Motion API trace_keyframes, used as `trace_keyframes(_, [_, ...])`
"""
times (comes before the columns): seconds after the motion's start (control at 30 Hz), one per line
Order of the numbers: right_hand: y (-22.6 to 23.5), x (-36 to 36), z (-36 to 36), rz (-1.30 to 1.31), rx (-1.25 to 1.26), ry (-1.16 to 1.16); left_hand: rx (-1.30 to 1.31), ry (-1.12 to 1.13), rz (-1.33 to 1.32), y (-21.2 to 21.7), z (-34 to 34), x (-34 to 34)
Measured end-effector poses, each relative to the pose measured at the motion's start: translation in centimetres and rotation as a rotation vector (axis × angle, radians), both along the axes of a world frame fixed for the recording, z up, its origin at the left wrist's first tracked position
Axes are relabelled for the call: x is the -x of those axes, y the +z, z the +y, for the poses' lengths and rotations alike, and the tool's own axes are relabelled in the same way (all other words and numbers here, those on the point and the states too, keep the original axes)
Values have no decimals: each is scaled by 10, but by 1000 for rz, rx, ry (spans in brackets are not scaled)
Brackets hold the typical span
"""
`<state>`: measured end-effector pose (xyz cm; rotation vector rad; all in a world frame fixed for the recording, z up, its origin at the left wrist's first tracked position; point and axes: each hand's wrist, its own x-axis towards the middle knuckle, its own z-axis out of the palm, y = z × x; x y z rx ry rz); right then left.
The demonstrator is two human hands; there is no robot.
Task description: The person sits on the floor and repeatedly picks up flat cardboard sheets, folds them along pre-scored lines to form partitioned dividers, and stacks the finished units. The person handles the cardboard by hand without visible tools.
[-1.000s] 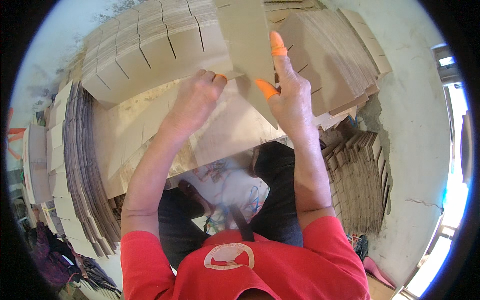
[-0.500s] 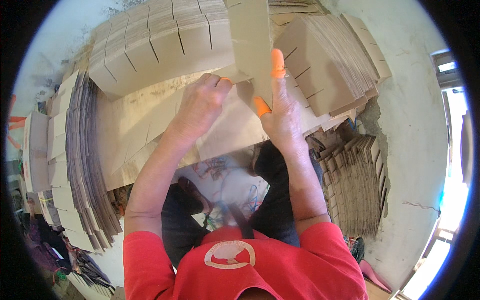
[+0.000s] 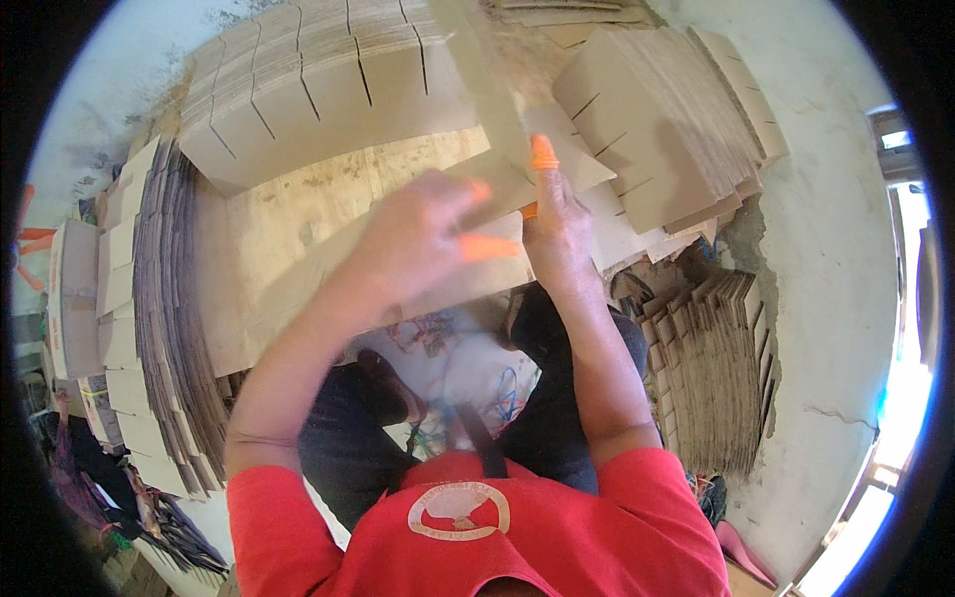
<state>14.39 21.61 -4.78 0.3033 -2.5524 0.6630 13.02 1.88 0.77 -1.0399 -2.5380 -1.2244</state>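
My right hand [image 3: 560, 234], with orange rubber covers on its thumb and a finger, grips a long cardboard strip [image 3: 487, 85] that slants away to the upper left. The covered finger points upward along the strip's edge. My left hand [image 3: 423, 234] is smeared by motion over the cardboard in front of me. Its orange-covered thumb and finger stand apart, and nothing shows between them. Flat cardboard pieces [image 3: 438, 284], some with thin slits, lie on the wooden board [image 3: 298, 204] beneath both hands.
A long stack of slotted cardboard [image 3: 338, 104] stands at the far left, another stack [image 3: 637, 129] at the far right. More cardboard piles flank me on the left [image 3: 164, 318] and low on the right [image 3: 706, 373]. A pale wall [image 3: 826, 298] rises at right.
The strip has tilted toward the upper left and my right hand has come slightly nearer. My left hand has opened from its closed pose, with its thumb now out to the right.
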Motion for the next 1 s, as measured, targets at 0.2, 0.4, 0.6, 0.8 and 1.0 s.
trace_keyframes(0.2, [9, -6, -13, 46, 154, -82, 360, 447, 303, -15, -43, 136])
trace_keyframes(0.4, [14, -6, -16, 24, 180, -9, 515, 628, 503, -67, -54, 204])
trace_keyframes(0.6, [10, -4, -13, 132, 197, -34, 453, 479, 463, -64, -64, 211])
trace_keyframes(0.8, [18, -3, -16, 252, 167, -5, 324, 325, 462, -49, -61, 177])
trace_keyframes(1.0, [23, -9, -9, 232, 118, 13, 344, 287, 438, -36, -54, 146])
